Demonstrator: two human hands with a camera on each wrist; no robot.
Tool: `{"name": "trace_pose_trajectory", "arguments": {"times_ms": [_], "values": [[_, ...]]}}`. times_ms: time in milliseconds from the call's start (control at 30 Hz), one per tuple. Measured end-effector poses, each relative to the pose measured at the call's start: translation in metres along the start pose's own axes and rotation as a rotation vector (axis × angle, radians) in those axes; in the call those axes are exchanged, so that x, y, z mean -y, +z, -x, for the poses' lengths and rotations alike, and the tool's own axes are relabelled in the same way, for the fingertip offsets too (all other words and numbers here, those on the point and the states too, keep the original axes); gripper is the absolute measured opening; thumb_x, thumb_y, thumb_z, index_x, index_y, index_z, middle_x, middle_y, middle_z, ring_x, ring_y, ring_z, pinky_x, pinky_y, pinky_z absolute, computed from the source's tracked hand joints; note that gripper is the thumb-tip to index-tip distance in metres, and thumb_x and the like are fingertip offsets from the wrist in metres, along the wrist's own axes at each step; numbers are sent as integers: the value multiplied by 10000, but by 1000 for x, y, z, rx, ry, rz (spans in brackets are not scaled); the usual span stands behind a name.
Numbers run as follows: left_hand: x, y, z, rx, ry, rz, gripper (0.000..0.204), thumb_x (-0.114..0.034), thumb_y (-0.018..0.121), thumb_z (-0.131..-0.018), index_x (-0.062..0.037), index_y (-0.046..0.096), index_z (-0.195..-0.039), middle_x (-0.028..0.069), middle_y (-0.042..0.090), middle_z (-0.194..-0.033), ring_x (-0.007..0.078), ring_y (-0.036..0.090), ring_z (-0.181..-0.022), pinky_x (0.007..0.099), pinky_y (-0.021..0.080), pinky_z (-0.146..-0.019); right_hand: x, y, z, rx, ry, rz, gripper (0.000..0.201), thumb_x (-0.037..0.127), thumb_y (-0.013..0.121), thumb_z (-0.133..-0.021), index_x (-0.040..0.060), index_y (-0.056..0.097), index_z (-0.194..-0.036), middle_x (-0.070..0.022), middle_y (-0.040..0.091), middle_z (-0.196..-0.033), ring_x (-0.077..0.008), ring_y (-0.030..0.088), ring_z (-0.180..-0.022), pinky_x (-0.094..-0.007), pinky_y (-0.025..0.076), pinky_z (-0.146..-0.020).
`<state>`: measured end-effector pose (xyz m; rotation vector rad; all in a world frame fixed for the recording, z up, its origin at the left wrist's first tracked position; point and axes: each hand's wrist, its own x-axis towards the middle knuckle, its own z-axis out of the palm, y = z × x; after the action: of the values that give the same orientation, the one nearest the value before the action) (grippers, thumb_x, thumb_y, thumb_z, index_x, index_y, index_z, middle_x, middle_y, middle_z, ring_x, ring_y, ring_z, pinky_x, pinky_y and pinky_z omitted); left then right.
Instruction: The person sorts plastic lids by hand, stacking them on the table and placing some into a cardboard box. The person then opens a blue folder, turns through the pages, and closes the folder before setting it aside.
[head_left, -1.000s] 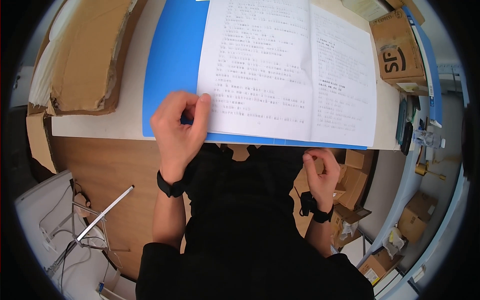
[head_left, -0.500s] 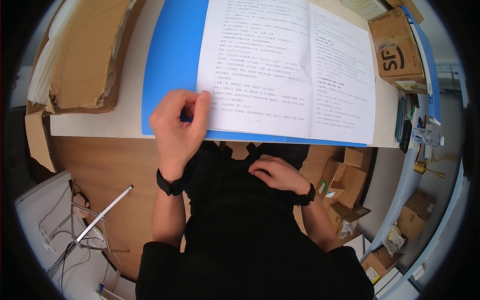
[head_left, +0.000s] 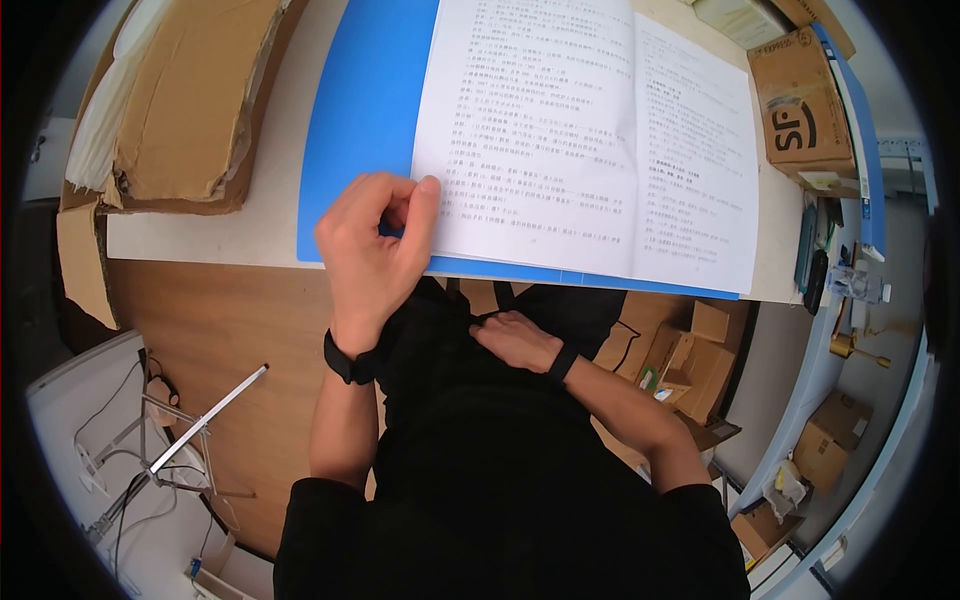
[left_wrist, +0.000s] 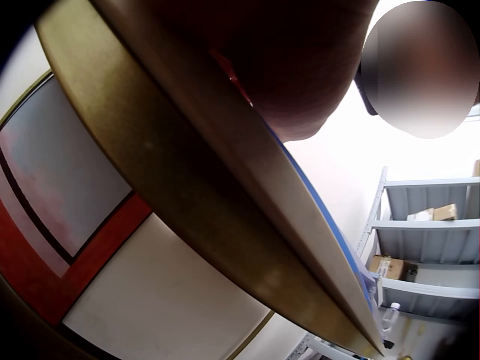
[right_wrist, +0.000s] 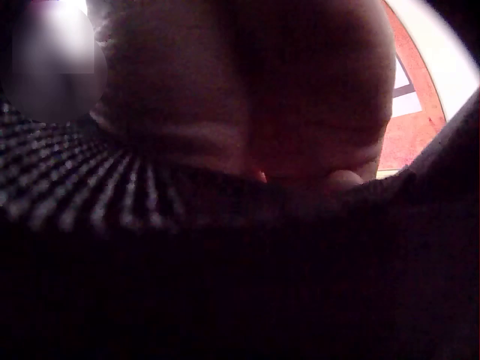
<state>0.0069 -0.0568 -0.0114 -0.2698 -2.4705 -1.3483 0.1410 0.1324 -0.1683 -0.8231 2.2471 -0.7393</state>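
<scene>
Open printed pages [head_left: 530, 130] lie on a blue folder [head_left: 350, 120] at the table's front edge in the head view. My left hand [head_left: 375, 235] rests at their lower left edge, over the folder. Its fingers are bent, with the thumb and index tips close together right at the paper's edge; I cannot tell whether they pinch it. In the left wrist view that hand [left_wrist: 300, 82] shows dark above the table edge [left_wrist: 225, 217]. My right hand [head_left: 517, 340] lies across my lap against the black clothing [head_left: 440, 370], its fingers loosely bent. Dark cloth fills much of the right wrist view.
A torn cardboard package [head_left: 190, 100] lies on the table's left side. A brown box [head_left: 803, 105] and a blue binder [head_left: 850, 130] stand at the right. Beyond are a plastic bottle [head_left: 857, 284] and floor boxes [head_left: 690, 365]. A metal stand [head_left: 210, 415] is at lower left.
My right hand has moved left from beside the right thigh onto the lap. The left hand keeps its place at the pages' edge. The head view has shifted slightly.
</scene>
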Motion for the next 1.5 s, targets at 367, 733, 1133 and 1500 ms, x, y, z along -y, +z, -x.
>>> {"name": "trace_pose_trajectory", "arguments": {"times_ms": [367, 733, 1133, 1500], "values": [[1, 1, -1, -36, 7, 33, 225, -97, 772, -898, -10, 647, -733, 62, 593, -623, 156, 537, -539, 303, 398, -506, -2, -45, 12, -167, 113, -467, 139, 8, 657, -888, -10, 639, -1025, -157, 698, -898, -347, 679, -866, -428, 538, -800], [-4, -1, -2, 3, -24, -1, 245, -89, 762, -908, -4, 620, -728, 65, 565, -625, 163, 505, -540, 306, 380, -514, -46, -40, 19, -1026, 327, -91, 314, 36, 673, -941, -68, 639, -1235, -251, 684, -1153, -401, 669, -1060, -466, 534, -887], [-2, -1, 0, 20, -59, -1, 240, -111, 754, -938, 7, 636, -765, 60, 571, -647, 129, 502, -556, 287, 385, -529, -40, -62, 119, -1359, 790, -295, 305, 46, 691, -957, -70, 666, -1238, -161, 744, -1035, -219, 685, -931, -345, 533, -839], [-2, -1, 0, 32, -43, -16, 225, -92, 746, -940, 10, 633, -775, 50, 583, -677, 118, 493, -583, 277, 379, -549, 4, -121, 186, -1830, 727, 147, 202, 127, 661, -1027, -12, 670, -1172, -102, 677, -1191, -212, 632, -1100, -339, 488, -963]]}}
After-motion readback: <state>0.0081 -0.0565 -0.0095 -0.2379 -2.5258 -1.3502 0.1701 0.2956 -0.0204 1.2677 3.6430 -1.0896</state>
